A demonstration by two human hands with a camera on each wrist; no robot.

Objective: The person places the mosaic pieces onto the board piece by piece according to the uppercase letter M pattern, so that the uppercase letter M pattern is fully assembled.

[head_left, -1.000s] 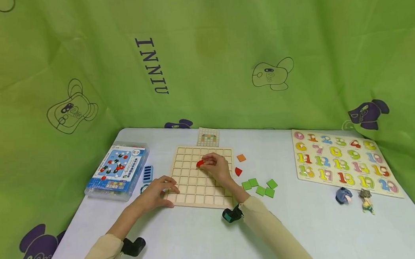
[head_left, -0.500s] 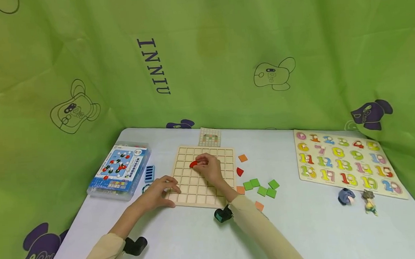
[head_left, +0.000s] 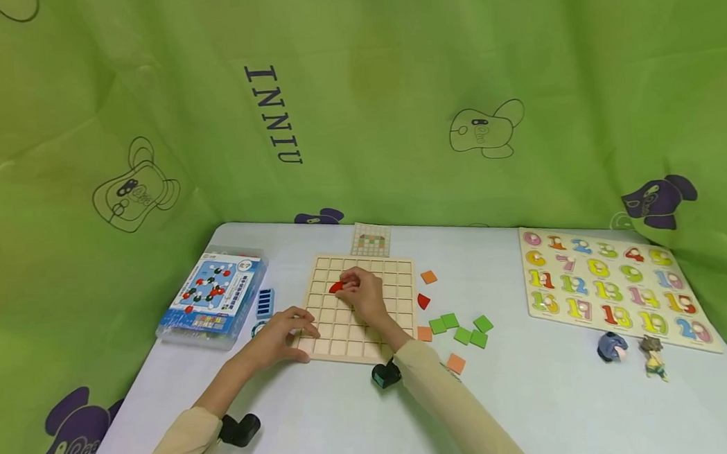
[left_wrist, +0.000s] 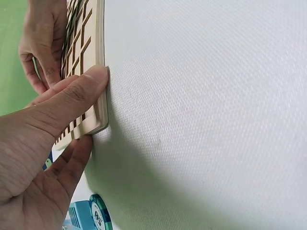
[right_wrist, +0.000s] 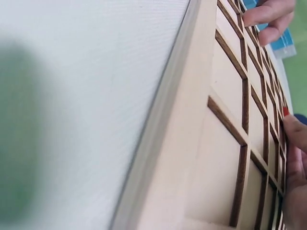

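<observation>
A wooden grid board (head_left: 334, 315) lies on the white table. My left hand (head_left: 283, 337) grips its near left corner; in the left wrist view the thumb (left_wrist: 79, 96) rests along the edge, with other fingers round the side. Over the upper left part of the grid, my right hand (head_left: 364, 298) pinches a red quarter-circle tile (head_left: 336, 288) between thumb and fingers. Only a sliver of that red tile (right_wrist: 286, 110) shows past the thumb in the right wrist view. A second red tile (head_left: 423, 300) sits right of the board.
Several green tiles (head_left: 462, 335) and orange tiles (head_left: 428, 277) lie to the right. Behind the board is a pattern card (head_left: 372, 240). A boxed molecule set (head_left: 214, 295) stands left, a number puzzle (head_left: 604, 278) and two figurines (head_left: 654, 358) far right.
My right hand has shifted left over the grid with the red tile, then slowed. Orange tiles by the right sleeve have come into view. The left hand stays at the corner.
</observation>
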